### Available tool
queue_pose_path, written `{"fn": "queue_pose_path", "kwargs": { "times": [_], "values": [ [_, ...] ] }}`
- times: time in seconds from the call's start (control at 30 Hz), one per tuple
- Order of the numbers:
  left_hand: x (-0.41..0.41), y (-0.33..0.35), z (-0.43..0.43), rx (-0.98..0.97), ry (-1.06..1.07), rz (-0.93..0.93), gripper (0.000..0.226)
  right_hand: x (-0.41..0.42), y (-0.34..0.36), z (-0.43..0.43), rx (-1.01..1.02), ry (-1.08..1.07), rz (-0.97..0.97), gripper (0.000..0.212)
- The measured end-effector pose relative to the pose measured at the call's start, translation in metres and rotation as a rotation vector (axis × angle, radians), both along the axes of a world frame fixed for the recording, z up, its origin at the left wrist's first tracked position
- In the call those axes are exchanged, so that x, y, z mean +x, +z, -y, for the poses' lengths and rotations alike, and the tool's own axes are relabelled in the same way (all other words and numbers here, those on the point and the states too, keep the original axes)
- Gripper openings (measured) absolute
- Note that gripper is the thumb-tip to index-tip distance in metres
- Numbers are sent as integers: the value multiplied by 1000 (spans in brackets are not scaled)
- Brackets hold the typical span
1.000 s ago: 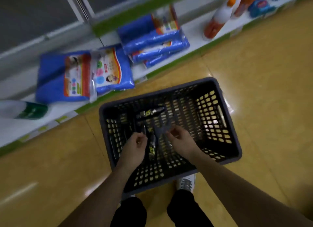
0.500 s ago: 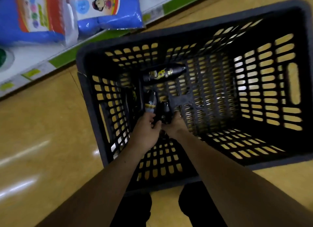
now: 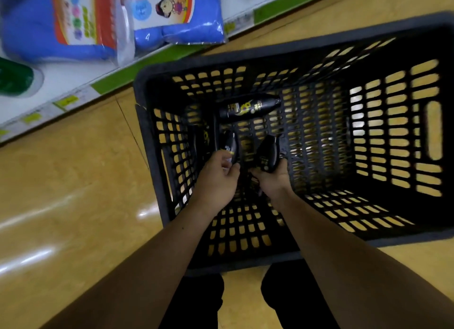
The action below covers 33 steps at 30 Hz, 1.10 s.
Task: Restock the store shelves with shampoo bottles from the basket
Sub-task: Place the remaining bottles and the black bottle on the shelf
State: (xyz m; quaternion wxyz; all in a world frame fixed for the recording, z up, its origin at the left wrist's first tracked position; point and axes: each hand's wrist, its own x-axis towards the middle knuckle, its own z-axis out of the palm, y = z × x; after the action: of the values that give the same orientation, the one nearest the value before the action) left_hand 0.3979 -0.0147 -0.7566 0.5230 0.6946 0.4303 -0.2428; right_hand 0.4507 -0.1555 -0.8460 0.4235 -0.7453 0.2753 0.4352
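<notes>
both hands are closed round shampoo: the left hand point(image 3: 216, 179) grips a first black bottle point(image 3: 230, 145) low on its body, and the right hand point(image 3: 270, 180) grips a second black bottle point(image 3: 266, 154) the same way, both down inside the basket. the shelf point(image 3: 73, 85) runs past at ten o'clock of the dark slotted basket point(image 3: 147, 132), which stands on the floor. a third bottle point(image 3: 249, 106) lies on its side at twelve o'clock of the hands. the risk, as i judge it: the glossy bottles, held near one end, could pivot and slip on the lift, or clip the basket wall.
</notes>
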Motion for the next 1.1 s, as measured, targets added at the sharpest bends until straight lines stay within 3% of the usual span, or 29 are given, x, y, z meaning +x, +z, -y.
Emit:
{"fn": "queue_pose_path", "kwargs": {
  "times": [0.23,0.27,0.37,0.43,0.5,0.6,0.7,0.93,1.1],
  "values": [
    [20,70,-9,-27,54,80,23,36,101,2,297,-55,52,29],
    [23,84,-11,-22,50,95,21,42,119,0,326,-42,56,33],
    [32,128,-20,-7,36,152,16,56,176,-10,406,-48,61,75],
    [39,162,-28,2,45,210,10,65,217,-19,461,-83,84,81],
    [47,202,-39,7,80,282,7,75,263,-31,512,-104,110,69],
    [54,261,-56,-1,136,374,12,88,336,-49,591,-106,168,29],
    [56,315,-71,-17,204,449,14,93,402,-69,645,-97,196,24],
    [58,441,-112,57,276,660,12,92,531,-129,697,-53,267,66],
    [47,529,-146,125,275,782,19,87,611,-170,899,42,192,66]
  ]
}}
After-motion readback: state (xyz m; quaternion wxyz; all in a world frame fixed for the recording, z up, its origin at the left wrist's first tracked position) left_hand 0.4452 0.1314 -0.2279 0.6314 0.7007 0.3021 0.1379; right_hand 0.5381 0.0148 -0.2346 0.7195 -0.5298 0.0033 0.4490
